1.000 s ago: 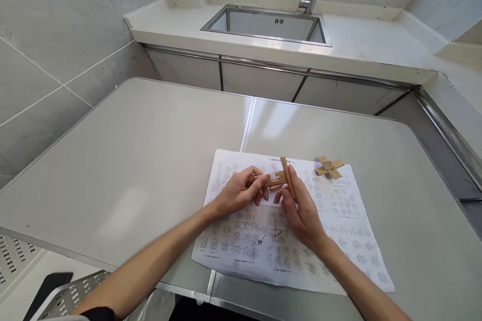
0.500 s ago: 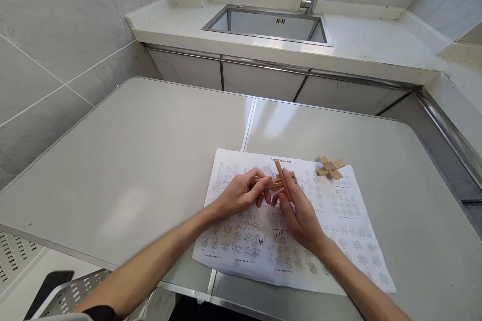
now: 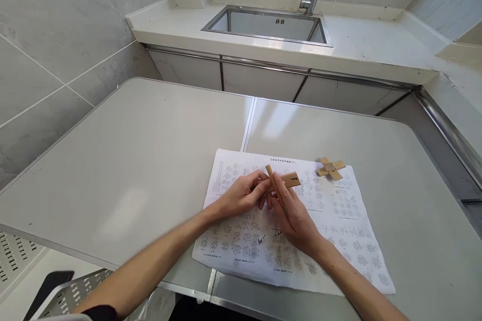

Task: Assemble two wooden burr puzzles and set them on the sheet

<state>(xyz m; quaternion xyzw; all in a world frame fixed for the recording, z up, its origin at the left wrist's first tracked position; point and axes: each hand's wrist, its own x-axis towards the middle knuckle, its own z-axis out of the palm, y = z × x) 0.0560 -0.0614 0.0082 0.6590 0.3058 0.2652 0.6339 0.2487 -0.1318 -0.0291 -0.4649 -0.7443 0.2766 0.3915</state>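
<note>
My left hand (image 3: 243, 193) is closed, thumb and fingers pinching a flat wooden puzzle piece (image 3: 289, 180) whose free end points right and bears a dark mark. A second wooden strip (image 3: 269, 171) stands slanted across it, gripped by my right hand (image 3: 297, 218) along its fingers. The two pieces cross between my hands; fingers hide where they meet, so I cannot tell whether they interlock. Below my hands lies a white paper sheet (image 3: 248, 266) printed with many small diagrams. On its upper right corner sits a cross-shaped cluster of wooden pieces (image 3: 331, 167).
The sheet rests on a grey folding table (image 3: 150, 135) with a seam down its middle. Beyond the table are a counter (image 3: 369, 45) and a sink (image 3: 267, 22) with a faucet (image 3: 311, 2). At lower left, a black object (image 3: 48, 288) lies beside perforated metal.
My right hand has moved slightly left with its slanted strip, closer to my left hand. More of the marked piece now sticks out to the right past the strip.
</note>
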